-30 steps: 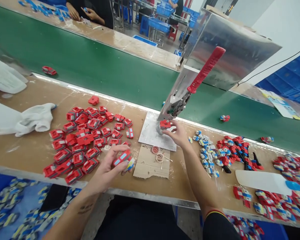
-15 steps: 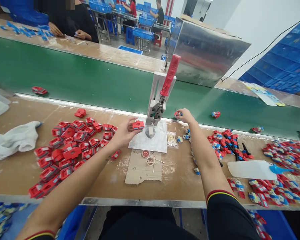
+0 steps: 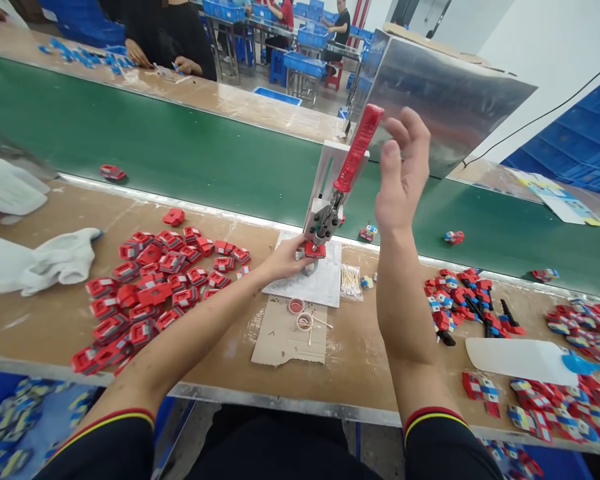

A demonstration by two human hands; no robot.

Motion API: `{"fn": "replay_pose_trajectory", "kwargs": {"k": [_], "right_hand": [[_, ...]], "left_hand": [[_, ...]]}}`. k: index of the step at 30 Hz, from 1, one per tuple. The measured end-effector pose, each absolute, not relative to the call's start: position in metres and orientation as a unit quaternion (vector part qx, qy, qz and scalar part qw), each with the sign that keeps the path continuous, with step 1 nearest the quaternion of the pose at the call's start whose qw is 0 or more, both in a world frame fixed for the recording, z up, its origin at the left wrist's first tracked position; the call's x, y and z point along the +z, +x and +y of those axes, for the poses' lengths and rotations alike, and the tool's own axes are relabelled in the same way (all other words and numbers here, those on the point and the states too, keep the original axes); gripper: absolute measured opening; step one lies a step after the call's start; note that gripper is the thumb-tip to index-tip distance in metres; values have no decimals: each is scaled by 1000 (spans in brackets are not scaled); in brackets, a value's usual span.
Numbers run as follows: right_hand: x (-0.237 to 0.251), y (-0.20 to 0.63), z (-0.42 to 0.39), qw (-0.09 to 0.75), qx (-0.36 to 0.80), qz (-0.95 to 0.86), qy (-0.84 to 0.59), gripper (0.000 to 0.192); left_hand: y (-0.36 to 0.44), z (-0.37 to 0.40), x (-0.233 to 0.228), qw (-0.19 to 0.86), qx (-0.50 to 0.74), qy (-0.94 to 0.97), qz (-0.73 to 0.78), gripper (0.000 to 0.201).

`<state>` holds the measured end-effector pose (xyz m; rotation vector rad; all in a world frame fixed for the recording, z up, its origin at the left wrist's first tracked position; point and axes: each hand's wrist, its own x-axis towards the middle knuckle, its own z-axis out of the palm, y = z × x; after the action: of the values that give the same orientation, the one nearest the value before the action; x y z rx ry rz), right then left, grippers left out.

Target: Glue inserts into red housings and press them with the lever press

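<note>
Under the metal toggle press (image 3: pixel 325 213), my left hand (image 3: pixel 287 259) grips a red plastic toy car part (image 3: pixel 315 251) at the small block on the white base plate (image 3: pixel 325 287). My right hand (image 3: pixel 405 167) is raised with its fingers apart, just right of the press's red handle (image 3: pixel 360 150), and holds nothing. The handle stands up, tilted to the right. A small red, white and blue toy car (image 3: pixel 368 233) lies on the green belt, just right of the press.
A heap of red car parts (image 3: pixel 150 287) lies at left beside a white glove (image 3: pixel 65 260). Cotton swabs (image 3: pixel 351 281) and cardboard (image 3: pixel 285 343) with small cups are near the plate. At right lie a white bottle (image 3: pixel 520 360) and assembled pieces. A co-worker sits across the green belt (image 3: pixel 205 160).
My left hand has carried the red car part rightward under the press. My right hand has let go of the small toy car on the belt and risen beside the red handle.
</note>
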<state>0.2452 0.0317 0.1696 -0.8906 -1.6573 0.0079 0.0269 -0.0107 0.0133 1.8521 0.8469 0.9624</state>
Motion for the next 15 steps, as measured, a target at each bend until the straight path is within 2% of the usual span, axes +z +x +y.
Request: {"fn": "replay_pose_trajectory", "kwargs": {"k": [4, 6, 8, 11, 13, 15], "right_hand": [[196, 199, -20, 553, 128, -759, -318, 61], [195, 195, -47, 543, 127, -778, -291, 44], [185, 201, -72, 498, 103, -819, -266, 29], [157, 216, -102, 411, 65, -874, -253, 38], [134, 223, -117, 433, 81, -847, -297, 35], [114, 225, -127, 510, 161, -761, -368, 15]], "left_hand": [[27, -14, 3, 436, 387, 738, 340, 33], [26, -17, 1, 433, 393, 735, 343, 35], [25, -20, 1, 424, 398, 735, 347, 35], [26, -23, 3, 411, 398, 740, 352, 37], [26, -23, 3, 400, 392, 747, 358, 39], [27, -23, 3, 390, 387, 752, 364, 39]]}}
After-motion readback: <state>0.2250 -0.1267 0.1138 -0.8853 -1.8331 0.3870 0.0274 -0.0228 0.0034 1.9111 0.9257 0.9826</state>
